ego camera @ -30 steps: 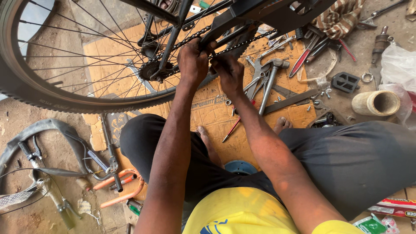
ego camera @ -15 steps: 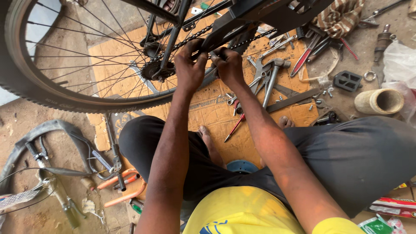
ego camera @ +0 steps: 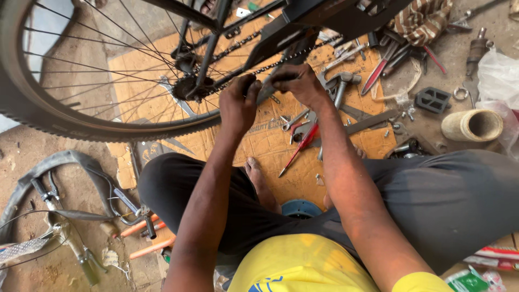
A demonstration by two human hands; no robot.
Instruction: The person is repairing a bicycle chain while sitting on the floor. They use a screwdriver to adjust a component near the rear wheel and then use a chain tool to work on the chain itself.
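The chain [ego camera: 254, 69] is what your hands are on: a dark, greasy line of links running from the hub [ego camera: 186, 86] in the upper middle of the frame up and right toward the black frame [ego camera: 346, 16] at the top edge. Its lower run slopes down to your hands just above the centre of the frame; the upper run sits a little above it, along the black stay.

Your left hand [ego camera: 237, 105] is clenched, knuckles toward you, just under the lower run, with the fingers curled round a dark, narrow part there; you cannot tell from here whether it is the chain itself or a tool. Your right hand [ego camera: 297, 84] is just beside it to the right, fingers pinched shut on the same dark piece where it meets the chain. The two hands almost touch.

The wheel [ego camera: 65, 116] fills the upper left, its tyre curving down below your left wrist and its spokes fanning out from the hub. Under your hands lies a sheet of orange cardboard [ego camera: 259, 140] scattered with tools: a hammer [ego camera: 343, 84] just right of your right hand, a red-handled screwdriver [ego camera: 297, 148] below it. Further right, on the ground, sit a black pedal [ego camera: 432, 100] and a roll of tape [ego camera: 473, 125]. A handlebar [ego camera: 54, 216] lies at lower left.
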